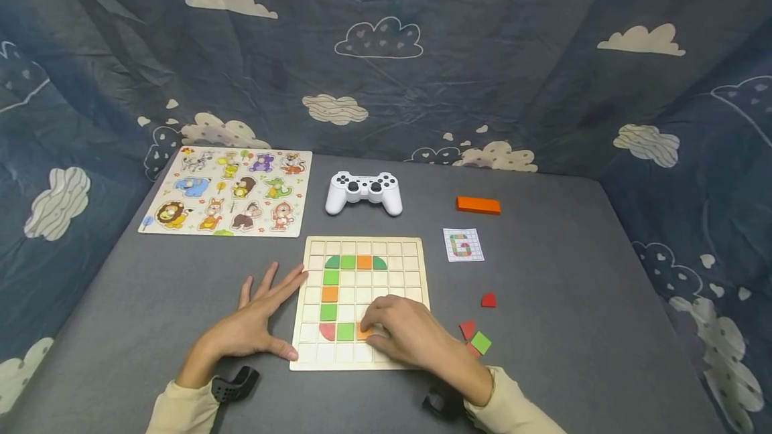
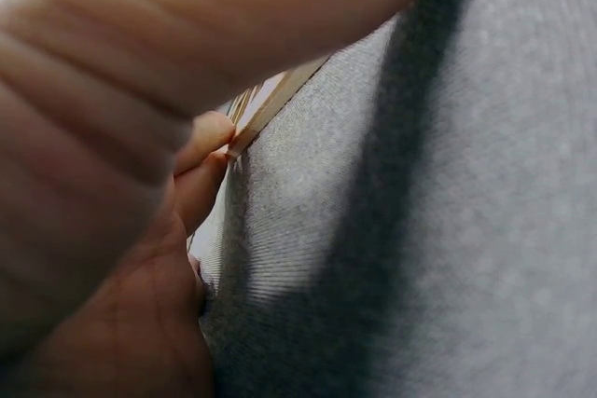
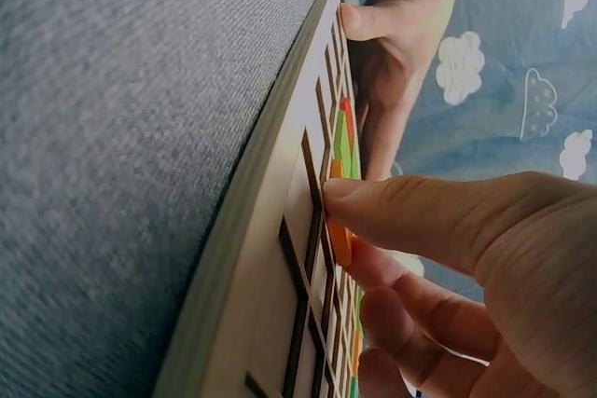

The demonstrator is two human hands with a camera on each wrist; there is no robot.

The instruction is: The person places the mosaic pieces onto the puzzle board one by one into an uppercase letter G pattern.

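A wooden grid board (image 1: 395, 278) lies on the grey table with green, orange and red tiles set along its top row, left column and lower row. My left hand (image 1: 256, 320) is spread at its left side, the thumb and index fingertips touching the edge. Over the lower row, my right hand (image 1: 407, 330) pinches an orange square tile (image 3: 339, 216) between thumb and fingers. In the right wrist view this tile sits tilted at its cell, beside a green tile (image 1: 346, 331) and a red rounded corner tile (image 1: 327, 331).
Loose red and green tiles (image 1: 480, 342) lie right of the board, with a red rounded tile (image 1: 488, 300) above them. A pattern card (image 1: 463, 245), an orange block (image 1: 478, 205), a white game controller (image 1: 364, 193) and an animal puzzle board (image 1: 224, 191) lie farther back.
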